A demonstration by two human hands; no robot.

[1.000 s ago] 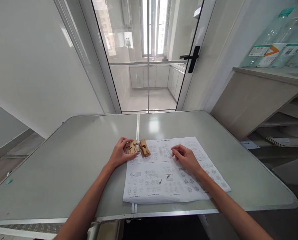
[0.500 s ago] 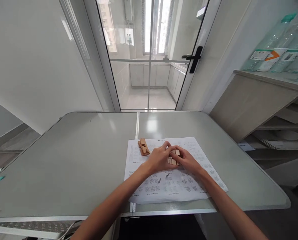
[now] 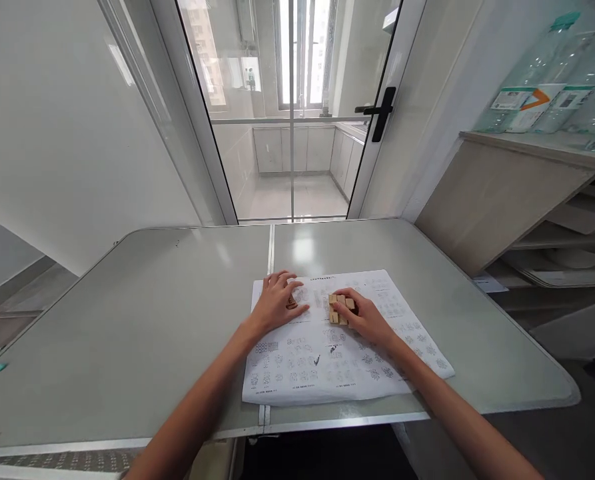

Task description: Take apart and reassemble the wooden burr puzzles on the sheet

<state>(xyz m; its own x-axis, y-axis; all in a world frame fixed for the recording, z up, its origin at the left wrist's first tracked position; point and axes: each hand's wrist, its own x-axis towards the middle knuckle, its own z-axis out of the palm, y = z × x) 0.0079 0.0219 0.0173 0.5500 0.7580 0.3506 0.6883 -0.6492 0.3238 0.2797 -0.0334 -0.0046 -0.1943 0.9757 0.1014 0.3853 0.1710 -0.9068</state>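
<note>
A printed sheet of paper (image 3: 337, 360) with rows of small diagrams lies on the grey table (image 3: 142, 320). My right hand (image 3: 366, 319) rests on the sheet with its fingers closed on a cluster of small wooden blocks (image 3: 338, 309). My left hand (image 3: 277, 302) lies over a second wooden piece (image 3: 292, 305) at the sheet's upper left, fingers curved down on it; only a sliver of that piece shows.
A seam runs down the table's middle (image 3: 270, 260). Behind the table stands a glass door (image 3: 292, 107) with a black handle (image 3: 378, 112). A wooden shelf unit (image 3: 517, 200) at right carries plastic bottles (image 3: 542, 80).
My left hand carried one block cluster rightward to my right hand, then went back left and came down on the other wooden piece. My right hand now keeps the cluster.
</note>
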